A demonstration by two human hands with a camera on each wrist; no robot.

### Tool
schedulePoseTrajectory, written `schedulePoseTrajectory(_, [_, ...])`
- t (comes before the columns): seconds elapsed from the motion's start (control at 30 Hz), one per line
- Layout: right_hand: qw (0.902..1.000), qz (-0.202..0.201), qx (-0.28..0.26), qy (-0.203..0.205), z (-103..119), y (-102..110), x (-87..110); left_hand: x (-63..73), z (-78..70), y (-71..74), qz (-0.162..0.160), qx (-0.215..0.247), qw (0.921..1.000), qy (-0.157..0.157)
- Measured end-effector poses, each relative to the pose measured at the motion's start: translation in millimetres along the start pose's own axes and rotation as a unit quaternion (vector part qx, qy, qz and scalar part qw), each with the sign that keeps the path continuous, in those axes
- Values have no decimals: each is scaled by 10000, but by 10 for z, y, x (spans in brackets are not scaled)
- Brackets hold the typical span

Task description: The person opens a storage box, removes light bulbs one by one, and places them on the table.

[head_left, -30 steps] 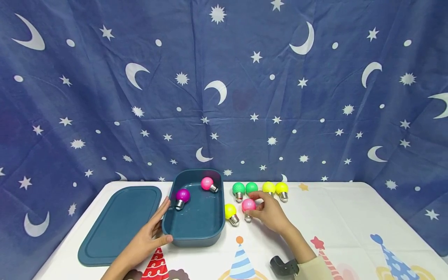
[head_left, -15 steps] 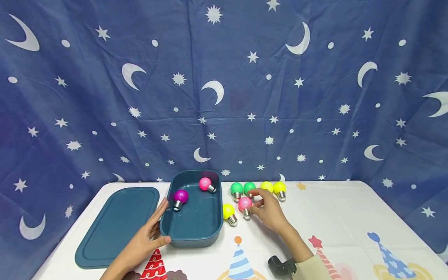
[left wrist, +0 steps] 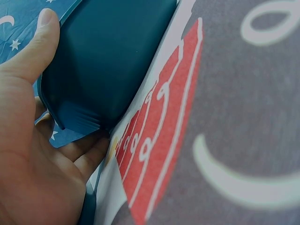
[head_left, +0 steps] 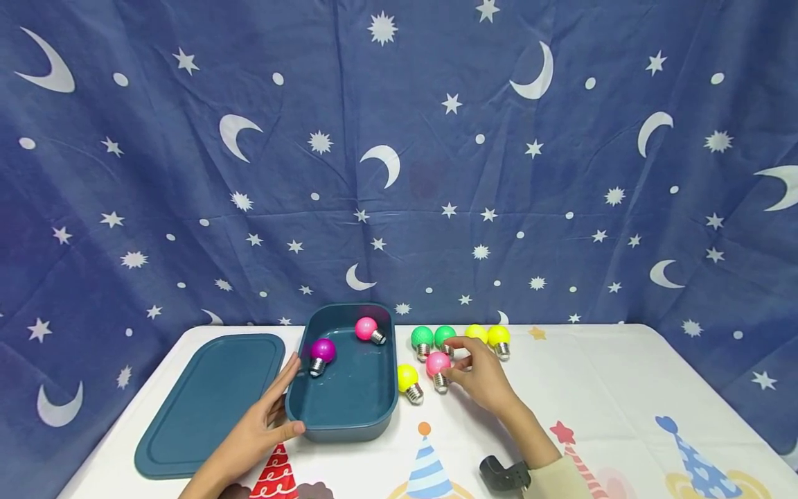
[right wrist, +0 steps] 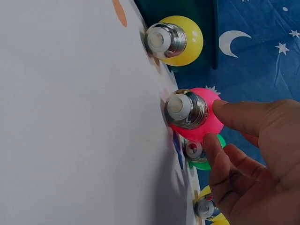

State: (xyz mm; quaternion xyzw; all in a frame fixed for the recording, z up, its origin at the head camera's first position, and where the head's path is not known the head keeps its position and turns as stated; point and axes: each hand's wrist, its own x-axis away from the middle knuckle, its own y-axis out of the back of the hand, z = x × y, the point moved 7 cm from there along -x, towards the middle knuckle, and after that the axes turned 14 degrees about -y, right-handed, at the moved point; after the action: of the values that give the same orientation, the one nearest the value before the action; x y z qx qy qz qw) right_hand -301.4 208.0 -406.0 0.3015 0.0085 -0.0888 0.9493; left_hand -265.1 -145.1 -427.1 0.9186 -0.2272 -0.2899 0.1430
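Observation:
A pink light bulb [head_left: 438, 363] lies on the table with its metal base toward the near edge. My right hand [head_left: 485, 378] holds it, the thumb and forefinger at its globe, as the right wrist view also shows. Just left of it is a yellow light bulb [head_left: 408, 378], beside the teal box [head_left: 341, 434]. My left hand [head_left: 254, 426] rests against the box's near left corner, fingers fairly straight along the left wall and thumb at the front. Inside the box lie a purple light bulb [head_left: 323, 352] and another pink light bulb [head_left: 366, 328].
Two green light bulbs, one of them a textured green bulb [head_left: 422, 337], and two yellow bulbs, including the rightmost yellow bulb [head_left: 499, 338], form a row near the back. Left of the box lies a flat teal lid [head_left: 208, 402]. A blue curtain [head_left: 399, 173] hangs behind.
My right hand's fingers have shifted a little on the pink light bulb, and the bulb has slid slightly left. My left hand stays at the box. The whole view shifted slightly.

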Motion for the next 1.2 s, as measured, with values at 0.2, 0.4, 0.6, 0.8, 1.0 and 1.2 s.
schedulePoseTrajectory(0.2, [10000,5,35,-45,-12,18,-14,-8,-8,3,-2,9,10000,1])
schedulePoseTrajectory(0.4, [10000,15,54,18,-15,28,-14,-10,-4,0,7,4,10000,7])
schedulePoseTrajectory(0.6, [10000,30,44,25,-21,20,-4,-6,2,-6,4,7,10000,22])
schedulePoseTrajectory(0.8, [10000,-48,60,59,-19,-16,-4,-5,0,-8,-2,8,10000,12])
schedulePoseTrajectory(1.0, [9998,-154,84,99,-13,-21,3,5,3,-6,-22,55,10000,69])
schedulePoseTrajectory(1.2, [9997,-167,127,108,33,39,-5,0,-8,7,-28,60,10000,49])
